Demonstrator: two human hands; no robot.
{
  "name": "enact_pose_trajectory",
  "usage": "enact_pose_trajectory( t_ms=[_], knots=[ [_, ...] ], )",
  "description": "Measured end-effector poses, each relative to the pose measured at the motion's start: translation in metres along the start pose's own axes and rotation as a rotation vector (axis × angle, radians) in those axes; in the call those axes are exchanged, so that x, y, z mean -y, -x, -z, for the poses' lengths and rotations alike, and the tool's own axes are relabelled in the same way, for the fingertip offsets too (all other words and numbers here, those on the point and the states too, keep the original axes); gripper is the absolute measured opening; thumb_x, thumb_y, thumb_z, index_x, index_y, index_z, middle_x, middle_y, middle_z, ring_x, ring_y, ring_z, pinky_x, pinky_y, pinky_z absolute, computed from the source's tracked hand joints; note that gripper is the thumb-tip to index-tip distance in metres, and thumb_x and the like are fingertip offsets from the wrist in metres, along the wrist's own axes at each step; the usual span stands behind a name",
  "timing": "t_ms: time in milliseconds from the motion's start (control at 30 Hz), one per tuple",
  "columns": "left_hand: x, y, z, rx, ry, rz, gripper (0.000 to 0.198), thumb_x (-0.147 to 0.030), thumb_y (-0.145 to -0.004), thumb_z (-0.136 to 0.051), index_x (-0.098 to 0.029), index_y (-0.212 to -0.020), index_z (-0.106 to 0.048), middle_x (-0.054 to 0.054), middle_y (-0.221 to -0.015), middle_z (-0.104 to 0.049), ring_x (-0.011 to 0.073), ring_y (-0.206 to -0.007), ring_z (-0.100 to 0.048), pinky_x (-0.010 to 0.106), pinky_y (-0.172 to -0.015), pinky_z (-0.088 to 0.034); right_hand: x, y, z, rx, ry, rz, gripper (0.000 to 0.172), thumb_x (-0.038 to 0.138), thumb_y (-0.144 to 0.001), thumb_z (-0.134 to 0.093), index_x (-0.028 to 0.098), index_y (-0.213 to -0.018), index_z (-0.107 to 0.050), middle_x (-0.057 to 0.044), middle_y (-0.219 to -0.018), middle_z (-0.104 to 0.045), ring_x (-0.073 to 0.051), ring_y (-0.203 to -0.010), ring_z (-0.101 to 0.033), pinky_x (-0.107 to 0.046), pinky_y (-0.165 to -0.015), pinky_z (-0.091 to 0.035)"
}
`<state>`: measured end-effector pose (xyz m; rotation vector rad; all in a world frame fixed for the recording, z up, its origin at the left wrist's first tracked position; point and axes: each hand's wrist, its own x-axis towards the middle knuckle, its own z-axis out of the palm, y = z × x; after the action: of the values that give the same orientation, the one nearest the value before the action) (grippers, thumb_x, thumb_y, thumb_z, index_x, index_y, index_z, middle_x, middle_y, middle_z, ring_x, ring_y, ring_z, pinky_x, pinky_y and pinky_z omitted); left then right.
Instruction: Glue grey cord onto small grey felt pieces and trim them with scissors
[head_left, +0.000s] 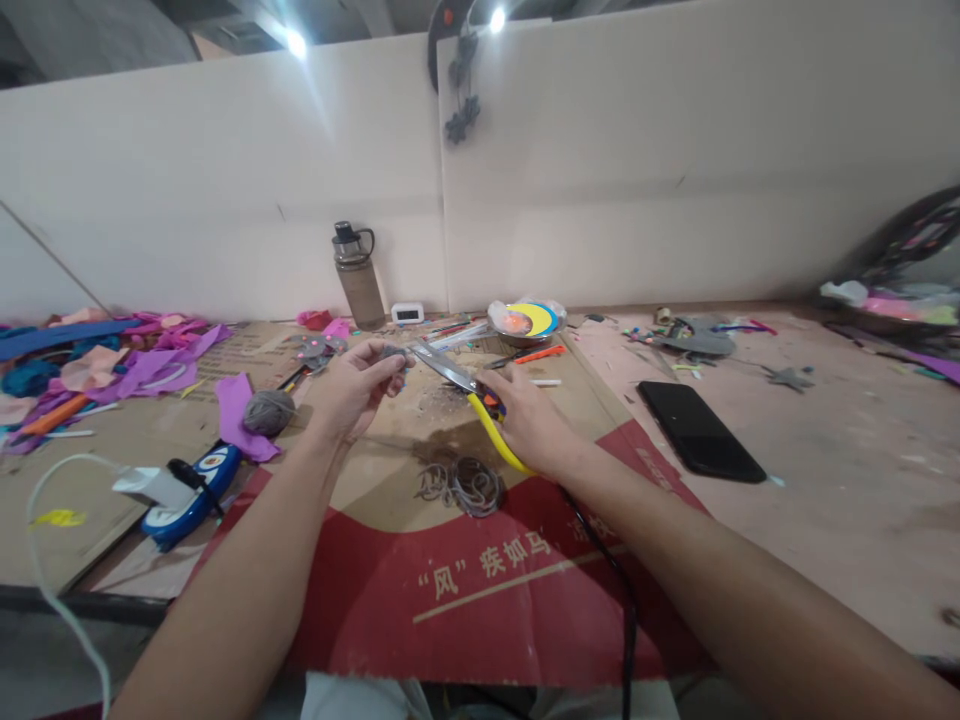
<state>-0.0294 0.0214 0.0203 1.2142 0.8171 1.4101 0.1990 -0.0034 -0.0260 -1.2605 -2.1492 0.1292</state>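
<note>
My right hand (529, 420) is closed around the yellow handle of a pair of scissors (448, 368), whose blades point left and away from me. At the blade tips, my left hand (364, 385) pinches a small grey piece (391, 352); whether it is felt or yarn is too small to make out. Below both hands, a loose coil of grey yarn (476, 487) lies on the red and brown cardboard (360, 590). Left of my left wrist rests a ball of grey yarn (270, 411), partly on a purple scrap (236, 405).
A black phone (699, 430) lies at right. Toward the back wall stand a water bottle (358, 280), a small white digital clock (408, 314) and a bowl (517, 335). At left are coloured scraps (157, 370) and a blue power strip (191, 500) with a white cable (43, 570).
</note>
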Motion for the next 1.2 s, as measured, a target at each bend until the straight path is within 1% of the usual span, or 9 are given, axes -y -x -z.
enact_pose_trajectory(
  t_ms=[100, 233, 400, 567, 700, 833, 967, 1067, 1200],
  knots=[
    [0.000, 0.001, 0.000, 0.016, 0.011, 0.016, 0.023, -0.018, -0.064, -0.078, -0.014, -0.076, -0.060, 0.003, -0.069, -0.069, 0.0089, -0.052, -0.060, 0.017, -0.047, -0.044, -0.001, 0.001, -0.002, -0.001, 0.029, -0.009, 0.036, 0.025, -0.086, -0.053, 0.021, -0.122, -0.056, -0.010, -0.102, -0.052, -0.020, -0.084, -0.054, -0.030, -0.071, -0.043],
    [-0.001, 0.001, -0.001, 0.005, -0.002, 0.040, 0.026, -0.019, -0.062, -0.079, -0.014, -0.080, -0.060, 0.000, -0.066, -0.066, 0.0117, -0.054, -0.065, 0.019, -0.047, -0.048, 0.002, 0.003, 0.000, 0.009, 0.122, -0.011, 0.028, 0.028, -0.089, -0.049, 0.021, -0.115, -0.059, -0.010, -0.102, -0.054, -0.020, -0.083, -0.055, -0.029, -0.070, -0.041],
    [-0.001, 0.002, -0.002, 0.042, -0.028, 0.063, 0.027, -0.022, -0.066, -0.078, -0.014, -0.084, -0.060, 0.002, -0.071, -0.069, 0.0149, -0.059, -0.068, 0.021, -0.048, -0.050, 0.009, 0.003, 0.005, 0.012, 0.197, -0.053, 0.028, 0.030, -0.091, -0.046, 0.022, -0.115, -0.059, -0.009, -0.102, -0.057, -0.019, -0.078, -0.055, -0.028, -0.063, -0.035],
    [0.001, 0.003, -0.003, 0.073, -0.018, 0.080, 0.025, -0.023, -0.068, -0.076, -0.015, -0.084, -0.058, 0.001, -0.070, -0.069, 0.0153, -0.059, -0.069, 0.021, -0.048, -0.050, 0.014, 0.003, 0.010, 0.040, 0.247, -0.050, 0.029, 0.029, -0.092, -0.044, 0.022, -0.115, -0.060, -0.009, -0.100, -0.058, -0.019, -0.078, -0.055, -0.029, -0.063, -0.034],
    [0.002, 0.004, -0.006, 0.071, -0.022, 0.070, 0.024, -0.022, -0.067, -0.075, -0.016, -0.082, -0.057, 0.000, -0.066, -0.067, 0.0151, -0.058, -0.068, 0.020, -0.046, -0.049, 0.015, 0.003, 0.010, 0.068, 0.287, -0.038, 0.030, 0.031, -0.094, -0.040, 0.022, -0.114, -0.061, -0.009, -0.099, -0.058, -0.020, -0.078, -0.056, -0.029, -0.062, -0.034],
    [0.001, 0.005, -0.008, 0.072, -0.032, 0.071, 0.025, -0.021, -0.067, -0.075, -0.016, -0.083, -0.057, -0.001, -0.066, -0.066, 0.0154, -0.058, -0.068, 0.020, -0.046, -0.049, 0.015, 0.004, 0.011, 0.074, 0.304, -0.031, 0.031, 0.030, -0.094, -0.039, 0.022, -0.115, -0.060, -0.010, -0.100, -0.059, -0.020, -0.079, -0.057, -0.029, -0.062, -0.033],
    [0.001, 0.005, -0.009, 0.072, -0.031, 0.070, 0.026, -0.021, -0.066, -0.075, -0.017, -0.082, -0.056, -0.002, -0.065, -0.066, 0.0155, -0.057, -0.068, 0.020, -0.046, -0.049, 0.016, 0.004, 0.012, 0.073, 0.336, -0.017, 0.031, 0.031, -0.095, -0.037, 0.022, -0.114, -0.061, -0.009, -0.097, -0.060, -0.020, -0.076, -0.057, -0.029, -0.059, -0.030],
    [0.001, 0.005, -0.008, 0.072, -0.029, 0.069, 0.026, -0.021, -0.066, -0.076, -0.017, -0.082, -0.056, -0.002, -0.065, -0.066, 0.0154, -0.057, -0.068, 0.020, -0.046, -0.049, 0.016, 0.004, 0.012, 0.067, 0.332, -0.007, 0.031, 0.031, -0.095, -0.038, 0.022, -0.113, -0.061, -0.009, -0.096, -0.061, -0.019, -0.074, -0.057, -0.029, -0.059, -0.029],
    [0.001, 0.005, -0.007, 0.068, -0.035, 0.070, 0.027, -0.022, -0.065, -0.076, -0.017, -0.082, -0.056, -0.001, -0.067, -0.066, 0.0153, -0.058, -0.068, 0.020, -0.046, -0.049, 0.014, 0.003, 0.010, 0.079, 0.304, -0.007, 0.030, 0.026, -0.094, -0.040, 0.023, -0.116, -0.060, -0.009, -0.098, -0.062, -0.019, -0.074, -0.057, -0.029, -0.060, -0.030]
  ],
)
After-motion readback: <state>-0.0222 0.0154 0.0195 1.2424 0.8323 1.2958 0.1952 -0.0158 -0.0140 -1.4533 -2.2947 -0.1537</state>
